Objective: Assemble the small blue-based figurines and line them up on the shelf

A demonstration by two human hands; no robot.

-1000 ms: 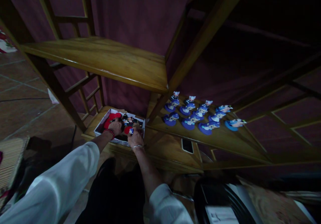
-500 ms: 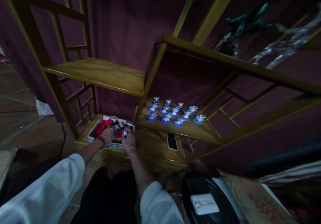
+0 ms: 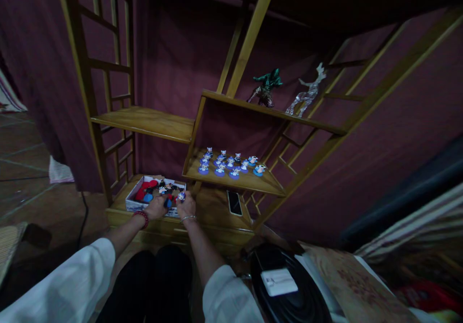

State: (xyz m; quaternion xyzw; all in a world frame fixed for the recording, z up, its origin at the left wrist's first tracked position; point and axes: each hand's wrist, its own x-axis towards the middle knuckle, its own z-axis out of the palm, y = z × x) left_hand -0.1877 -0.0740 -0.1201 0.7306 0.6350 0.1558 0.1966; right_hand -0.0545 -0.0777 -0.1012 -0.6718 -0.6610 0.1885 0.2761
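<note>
A shallow white box (image 3: 134,203) with small figurines and red pieces (image 3: 148,186) in it stands on the low shelf. My right hand (image 3: 187,207) is closed on a small purple-haired figurine (image 3: 181,196) at the box's right front corner. Beside it, at the front rim, my left hand (image 3: 155,209) has its fingers closed round a small dark-blue piece (image 3: 168,203); its exact kind is too small to make out. A blue disc-like piece (image 3: 148,197) lies in the box, left of that hand.
Several purple and blue figurines (image 3: 222,169) stand in rows on the middle shelf (image 3: 267,185). A phone (image 3: 235,203) lies below them. Above stand a green figure (image 3: 269,84) and a clear deer figure (image 3: 306,96). A black round stool (image 3: 282,308) is at my right, bearing a white object (image 3: 279,282).
The view has tilted up and shifted right. My left hand has drawn back from inside the box to its front rim, with the blue piece. My right hand still holds the figurine.
</note>
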